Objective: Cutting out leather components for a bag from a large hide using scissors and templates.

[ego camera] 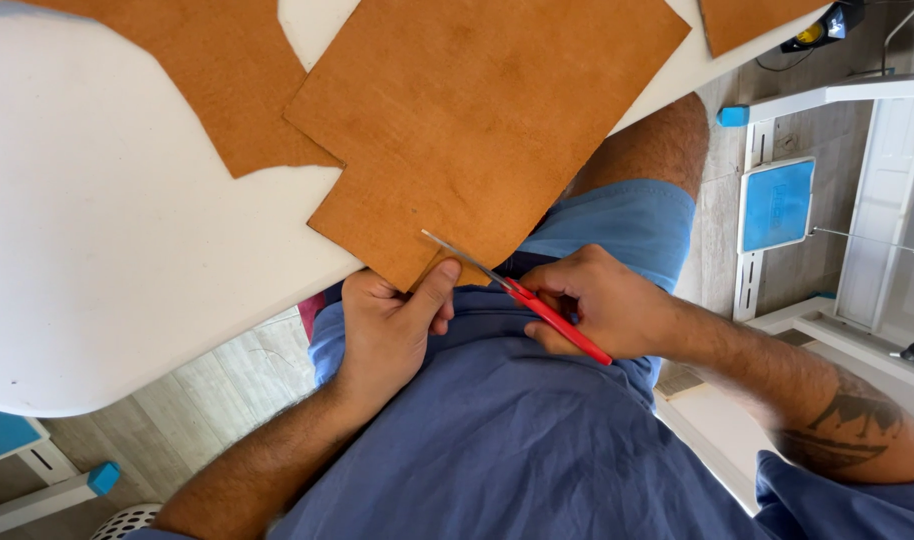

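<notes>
- Right hand is closed around the red handles of the scissors; blades point away from it, up-left, tips lying on the tan sheet.
- Left hand pinches the near corner of the brown leather-like sheet, thumb on top, fingers curled under, just left of the blades.
- That sheet lies on the white table, its near corner hanging off the edge over the person's lap, right between the two hands.
- Handling, judged: the sheet looks thin, light and flexible but with some body; it stays flat where it overhangs. Surface looks matte, probably not slippery. Not fragile, though it could crease or shift under the blades.
- Best hold, judged: pinch close beside the cut line, as the left hand does, so the edge stays taut.
- Scissors: light, rigid, gripped by the handle loops.
- Count: three brown pieces in view — the one being cut, a second piece further from the left hand, a third piece at the far edge beyond the right hand. One pair of scissors. Two hands.
</notes>
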